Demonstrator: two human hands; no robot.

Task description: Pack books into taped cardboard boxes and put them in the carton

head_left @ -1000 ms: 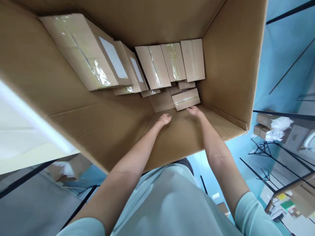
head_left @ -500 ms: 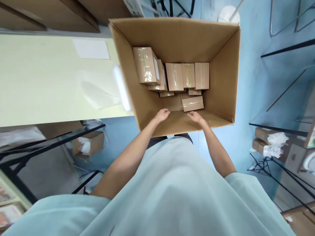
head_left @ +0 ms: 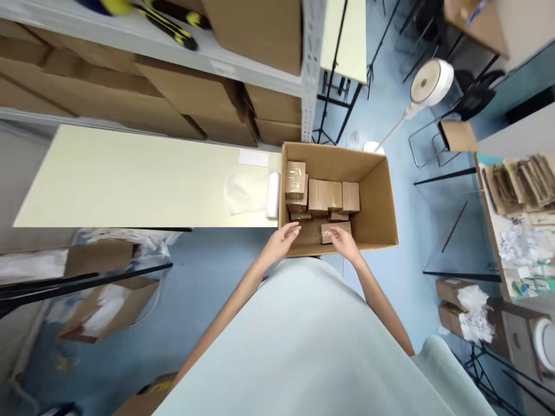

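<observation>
Small taped box, lying at the near end of the carton, is judged light and stiff (its tape slick), best taken across its cardboard sides; the right hand at it and the left hand on the rim are seen with grip open.

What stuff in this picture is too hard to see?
Head view throughout.
Small taped boxes: shut, contents hidden.
Right hand: too small to tell whether it grips the nearest box.
Yellow-black thing on the shelf: blurred, cut by the top edge.
White label on the table: too small to read.
</observation>
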